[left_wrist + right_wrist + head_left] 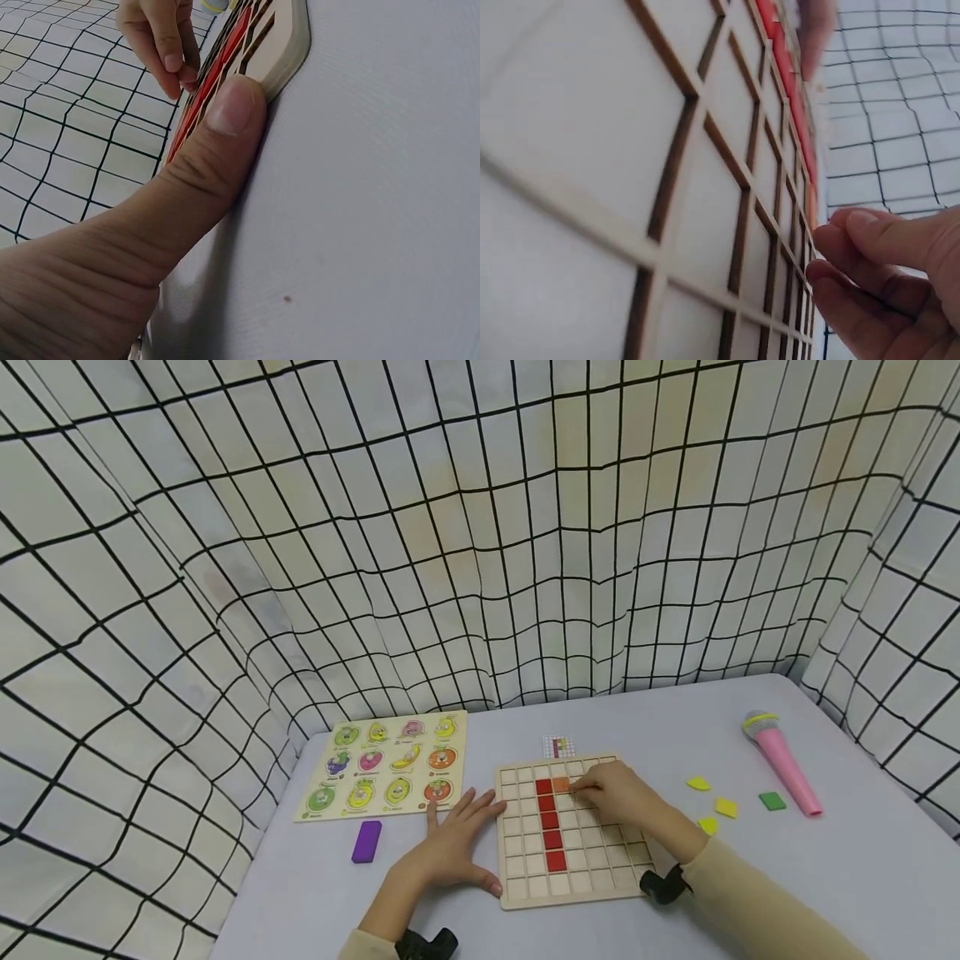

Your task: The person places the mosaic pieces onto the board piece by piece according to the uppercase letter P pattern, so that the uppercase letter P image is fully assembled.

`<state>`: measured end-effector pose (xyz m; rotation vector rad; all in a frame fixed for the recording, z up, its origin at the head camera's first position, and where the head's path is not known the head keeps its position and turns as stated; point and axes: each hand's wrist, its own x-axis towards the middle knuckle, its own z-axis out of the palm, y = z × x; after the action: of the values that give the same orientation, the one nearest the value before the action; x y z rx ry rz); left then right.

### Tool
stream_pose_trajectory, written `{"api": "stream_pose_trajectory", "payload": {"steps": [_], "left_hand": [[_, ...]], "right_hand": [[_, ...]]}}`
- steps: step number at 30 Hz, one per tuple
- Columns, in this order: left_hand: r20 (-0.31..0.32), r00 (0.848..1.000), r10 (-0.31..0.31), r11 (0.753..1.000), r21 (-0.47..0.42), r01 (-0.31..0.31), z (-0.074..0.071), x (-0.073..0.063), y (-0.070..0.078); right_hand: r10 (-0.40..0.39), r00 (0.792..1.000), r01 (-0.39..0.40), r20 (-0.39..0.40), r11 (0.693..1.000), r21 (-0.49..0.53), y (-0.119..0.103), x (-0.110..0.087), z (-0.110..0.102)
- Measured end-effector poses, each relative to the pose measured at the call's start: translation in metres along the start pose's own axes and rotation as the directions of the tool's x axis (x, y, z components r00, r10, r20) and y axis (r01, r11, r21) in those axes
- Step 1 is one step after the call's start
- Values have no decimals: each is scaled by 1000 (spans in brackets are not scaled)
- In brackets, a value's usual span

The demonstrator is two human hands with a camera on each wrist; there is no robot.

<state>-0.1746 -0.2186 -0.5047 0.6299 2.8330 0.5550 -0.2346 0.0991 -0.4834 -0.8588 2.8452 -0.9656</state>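
A wooden grid board (600, 893) lies at the front middle, with a column of red square tiles (551, 820) in its cells. An orange tile (561, 785) sits beside the top red one. My right hand (618, 793) reaches over the board, its bent fingertips at the orange tile's right edge. In the right wrist view, thumb and fingers (877, 262) are close together, and no tile shows between them. My left hand (453, 847) lies spread at the board's left side. In the left wrist view its thumb (217, 142) touches the board's corner.
A small pattern card (558, 746) lies behind the board. At the back left is a fruit picture board (386, 768), with a purple block (367, 842) before it. Right are yellow pieces (725, 807), a green piece (772, 801) and a pink toy microphone (787, 768). Checked cloth walls (480, 568) surround the table.
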Motion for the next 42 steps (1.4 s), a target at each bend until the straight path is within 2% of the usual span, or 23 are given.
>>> {"api": "stream_pose_trajectory", "payload": {"steps": [5,8,12,15,21,24,31,34,39,42], "left_hand": [[4,1000,0,1000,-8,0,-1,-1,0],[6,1000,0,1000,-10,1,-2,-2,1],[13,1000,-2,1000,-10,3,-3,-1,2],[15,1000,2,1000,-12,-2,-4,0,3],[17,1000,5,1000,0,-5,-2,1,2],[18,1000,-6,1000,6,6,-2,0,2],[14,1000,-8,1000,9,8,-1,2,2],[15,1000,-7,1000,4,7,0,2,1],[11,1000,-7,1000,2,7,0,2,1],[10,1000,-6,1000,0,6,-1,0,0]], "right_hand": [[24,999,-22,-40,999,34,11,-18,-23],[46,997,-46,-64,999,-13,17,-29,-40],[101,993,-106,-58,990,-93,29,-45,-61],[173,984,-177,-35,967,-182,39,-59,-76],[293,956,-279,-10,897,-343,67,-93,-101],[315,949,-301,-25,877,-374,82,-108,-107],[290,955,-288,-56,873,-394,108,-141,-108],[336,941,-327,-45,866,-377,116,-147,-108],[438,899,-409,22,856,-318,120,-148,-110],[451,892,-423,38,861,-281,117,-146,-110]]}}
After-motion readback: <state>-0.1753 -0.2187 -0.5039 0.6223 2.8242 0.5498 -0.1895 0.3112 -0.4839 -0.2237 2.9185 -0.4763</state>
